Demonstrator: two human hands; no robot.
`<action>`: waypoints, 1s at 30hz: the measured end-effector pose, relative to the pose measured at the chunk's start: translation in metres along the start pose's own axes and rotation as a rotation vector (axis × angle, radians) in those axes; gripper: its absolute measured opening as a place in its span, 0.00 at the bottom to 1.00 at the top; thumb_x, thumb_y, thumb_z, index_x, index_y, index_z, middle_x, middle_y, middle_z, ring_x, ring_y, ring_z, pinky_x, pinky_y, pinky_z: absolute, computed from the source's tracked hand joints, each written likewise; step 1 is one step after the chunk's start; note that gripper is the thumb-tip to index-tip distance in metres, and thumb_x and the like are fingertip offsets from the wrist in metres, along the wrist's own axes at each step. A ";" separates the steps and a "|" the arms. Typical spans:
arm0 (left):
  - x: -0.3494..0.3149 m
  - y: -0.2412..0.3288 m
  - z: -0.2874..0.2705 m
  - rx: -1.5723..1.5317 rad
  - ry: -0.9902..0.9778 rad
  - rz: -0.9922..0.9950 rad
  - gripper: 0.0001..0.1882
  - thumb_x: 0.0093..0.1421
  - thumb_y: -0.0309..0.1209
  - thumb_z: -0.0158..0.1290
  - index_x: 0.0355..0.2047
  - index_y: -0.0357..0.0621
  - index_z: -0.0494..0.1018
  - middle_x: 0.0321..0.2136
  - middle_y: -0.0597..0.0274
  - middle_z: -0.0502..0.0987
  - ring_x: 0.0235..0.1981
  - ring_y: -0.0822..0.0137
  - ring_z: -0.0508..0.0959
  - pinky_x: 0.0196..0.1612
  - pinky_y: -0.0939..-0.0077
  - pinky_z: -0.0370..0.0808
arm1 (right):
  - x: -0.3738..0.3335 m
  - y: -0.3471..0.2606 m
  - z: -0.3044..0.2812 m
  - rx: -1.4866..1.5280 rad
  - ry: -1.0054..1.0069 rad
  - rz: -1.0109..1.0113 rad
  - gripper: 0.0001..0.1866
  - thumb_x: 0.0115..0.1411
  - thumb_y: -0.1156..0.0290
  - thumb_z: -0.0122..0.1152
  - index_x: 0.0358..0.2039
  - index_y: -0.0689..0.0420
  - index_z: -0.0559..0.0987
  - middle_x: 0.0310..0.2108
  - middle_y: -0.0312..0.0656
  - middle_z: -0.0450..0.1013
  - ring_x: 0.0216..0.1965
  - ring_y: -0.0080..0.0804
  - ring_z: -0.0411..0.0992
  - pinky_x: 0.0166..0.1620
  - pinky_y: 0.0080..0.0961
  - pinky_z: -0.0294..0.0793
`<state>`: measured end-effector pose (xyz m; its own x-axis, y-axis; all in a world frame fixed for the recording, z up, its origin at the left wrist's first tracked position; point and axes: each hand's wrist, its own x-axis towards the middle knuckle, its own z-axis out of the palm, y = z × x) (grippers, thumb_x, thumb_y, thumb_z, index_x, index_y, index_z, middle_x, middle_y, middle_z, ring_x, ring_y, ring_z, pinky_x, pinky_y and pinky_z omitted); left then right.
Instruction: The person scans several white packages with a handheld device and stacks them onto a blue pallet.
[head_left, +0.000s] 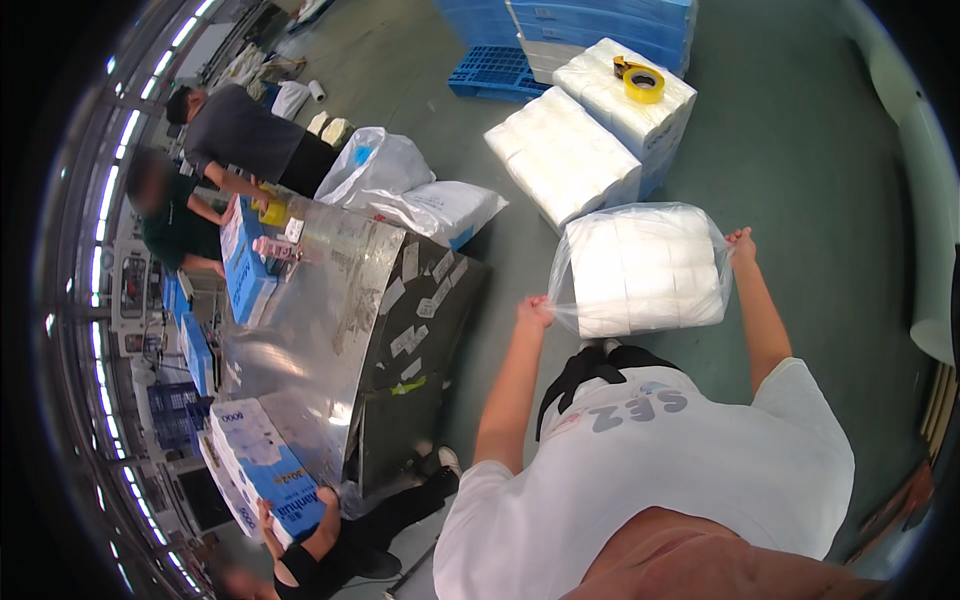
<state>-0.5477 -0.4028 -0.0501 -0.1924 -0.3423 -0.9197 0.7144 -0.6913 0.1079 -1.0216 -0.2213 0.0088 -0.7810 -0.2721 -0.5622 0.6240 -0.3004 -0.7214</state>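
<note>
In front of my legs is a block of white, soft-looking packs [645,268], set in rows inside a transparent plastic bag [722,250]. My left hand [535,310] is closed on the bag's gathered left edge, low on that side. At the upper right, my right hand [740,245] pinches the bag's other edge. Film stretches between both hands and around the block. Just beyond it stand two more white-topped blocks, a nearer one [565,155] and a farther one [600,75]. A yellow tape roll [643,85] lies on the farther one.
A metal table [330,300] stands to the left, with blue-and-white cartons [265,460] and three people around it. White plastic sacks [440,208] lie beyond its far corner. A blue pallet [495,75] and stacked blue packs are at the back; large pale rolls [930,220] are at right.
</note>
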 end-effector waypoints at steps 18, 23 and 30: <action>-0.014 -0.024 -0.014 0.033 -0.054 0.128 0.16 0.56 0.31 0.32 0.12 0.46 0.56 0.12 0.62 0.60 0.18 0.64 0.61 0.29 0.68 0.65 | -0.017 0.040 0.014 -0.127 0.138 0.084 0.22 0.60 0.52 0.40 0.15 0.53 0.62 0.11 0.33 0.56 0.11 0.25 0.54 0.16 0.23 0.58; -0.032 -0.087 0.016 0.101 0.031 0.424 0.14 0.57 0.29 0.32 0.14 0.47 0.56 0.10 0.65 0.57 0.13 0.67 0.59 0.27 0.74 0.66 | 0.047 -0.017 0.007 -0.124 0.103 0.288 0.20 0.61 0.56 0.39 0.14 0.50 0.61 0.09 0.31 0.53 0.08 0.24 0.49 0.14 0.24 0.56; -0.106 -0.204 0.076 -0.012 0.203 0.618 0.17 0.62 0.34 0.29 0.16 0.45 0.56 0.11 0.65 0.57 0.16 0.67 0.61 0.30 0.72 0.67 | 0.114 -0.079 0.005 -0.196 -0.032 0.467 0.16 0.61 0.59 0.43 0.17 0.51 0.63 0.13 0.31 0.56 0.12 0.22 0.50 0.16 0.22 0.54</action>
<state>-0.7240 -0.2743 0.0542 0.3871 -0.5469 -0.7423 0.6599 -0.3980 0.6373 -1.1596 -0.2336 0.0037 -0.4166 -0.3650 -0.8326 0.8872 0.0366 -0.4599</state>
